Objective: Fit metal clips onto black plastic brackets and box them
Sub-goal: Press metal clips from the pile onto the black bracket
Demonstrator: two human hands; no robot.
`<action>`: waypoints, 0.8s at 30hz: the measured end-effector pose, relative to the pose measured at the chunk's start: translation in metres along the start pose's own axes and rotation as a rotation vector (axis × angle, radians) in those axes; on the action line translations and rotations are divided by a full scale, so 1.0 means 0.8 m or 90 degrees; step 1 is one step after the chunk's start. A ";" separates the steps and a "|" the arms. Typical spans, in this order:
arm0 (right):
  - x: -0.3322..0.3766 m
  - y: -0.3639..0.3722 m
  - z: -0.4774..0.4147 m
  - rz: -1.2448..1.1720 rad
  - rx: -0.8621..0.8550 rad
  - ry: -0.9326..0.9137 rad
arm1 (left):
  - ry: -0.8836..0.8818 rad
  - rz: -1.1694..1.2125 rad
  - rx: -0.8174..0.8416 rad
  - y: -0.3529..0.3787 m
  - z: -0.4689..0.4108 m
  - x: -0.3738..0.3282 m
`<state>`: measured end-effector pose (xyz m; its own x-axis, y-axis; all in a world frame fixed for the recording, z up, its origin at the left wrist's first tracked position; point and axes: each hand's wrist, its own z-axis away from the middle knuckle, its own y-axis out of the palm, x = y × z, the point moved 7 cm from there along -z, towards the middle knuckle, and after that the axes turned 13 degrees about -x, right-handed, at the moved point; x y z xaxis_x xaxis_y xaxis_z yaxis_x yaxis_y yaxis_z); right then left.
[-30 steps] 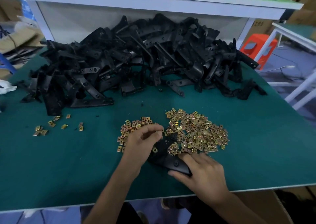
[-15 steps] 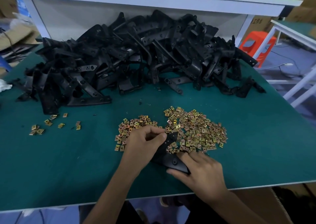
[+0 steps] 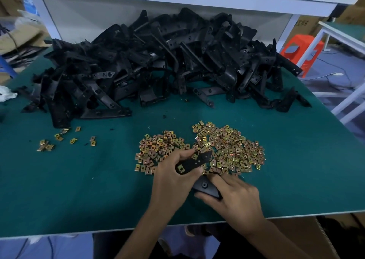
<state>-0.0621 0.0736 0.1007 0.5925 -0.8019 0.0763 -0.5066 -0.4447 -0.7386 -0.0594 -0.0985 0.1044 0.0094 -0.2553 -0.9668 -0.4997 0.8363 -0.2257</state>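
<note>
A black plastic bracket (image 3: 197, 163) lies at the near edge of a spread of small gold metal clips (image 3: 227, 150) on the green table. My left hand (image 3: 173, 173) grips the bracket's upper arm, where one gold clip (image 3: 180, 168) sits on the plastic by my thumb. My right hand (image 3: 235, 199) holds the bracket's lower end against the table, fingers curled over it. A big heap of loose black brackets (image 3: 158, 65) fills the back of the table.
Several stray clips (image 3: 59, 140) lie at the left. The table's near edge (image 3: 59, 233) runs below my forearms. A white shelf frame (image 3: 177, 0) stands over the heap. An orange stool (image 3: 302, 51) and a second white table stand at the right; a cardboard box (image 3: 308, 239) sits below.
My left hand has turned the bracket's upper arm up into view, and a clip now shows on it. My right hand stays on the lower end.
</note>
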 end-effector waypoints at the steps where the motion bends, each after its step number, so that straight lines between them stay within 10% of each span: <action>1: 0.000 0.000 0.000 0.002 -0.001 -0.001 | 0.004 0.000 0.006 0.000 -0.001 0.001; 11: 0.003 -0.002 -0.002 0.006 -0.011 -0.025 | -0.278 0.218 -0.061 0.007 -0.021 0.024; 24: 0.002 -0.002 -0.002 -0.014 -0.011 -0.024 | -0.190 0.062 0.083 0.000 -0.043 0.006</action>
<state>-0.0612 0.0722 0.1028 0.6273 -0.7759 0.0673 -0.5034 -0.4698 -0.7252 -0.0888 -0.1163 0.1040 0.2296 -0.0334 -0.9727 -0.3960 0.9098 -0.1247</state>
